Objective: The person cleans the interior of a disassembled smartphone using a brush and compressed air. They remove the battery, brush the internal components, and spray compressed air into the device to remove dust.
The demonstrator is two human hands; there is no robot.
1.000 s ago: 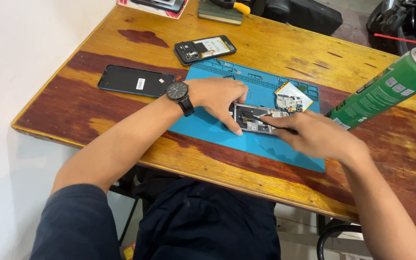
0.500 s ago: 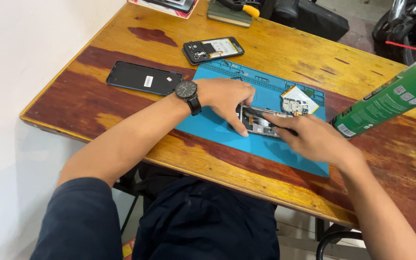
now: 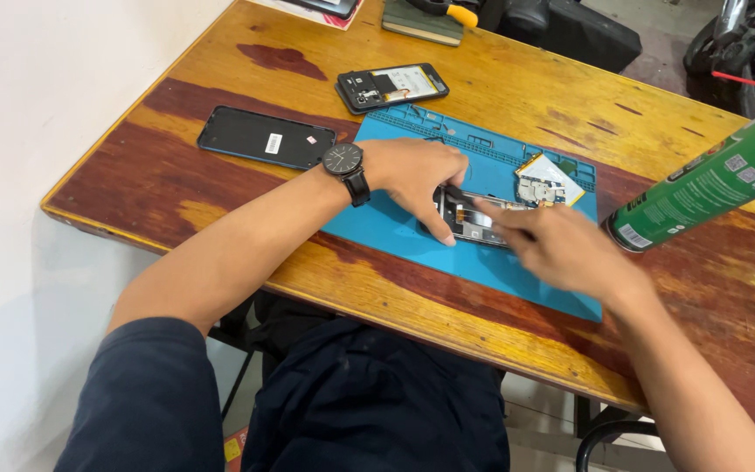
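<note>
Head view looks down on a wooden desk [image 3: 220,79] with a blue work mat [image 3: 395,232] near its middle. On the mat lies an opened phone body [image 3: 469,218], its insides showing. The left hand [image 3: 417,175], with a black watch [image 3: 344,163] on its wrist, lies curled over the phone's 9 o'clock end, fingers pressing it flat. The right hand [image 3: 561,249] comes in from 4 o'clock, blurred, fingertips pinched at the phone's middle; whether it grips a small tool I cannot tell. At 1 o'clock of the phone sits a loose circuit part [image 3: 545,183]. Toward 11 o'clock lie a dark phone [image 3: 266,137] and another opened phone [image 3: 392,86]. A green spray can [image 3: 709,188] leans in at 3 o'clock. Judging by this, disassembly is under way; the next move calls for a steady brace and fine fingertip work.
</note>
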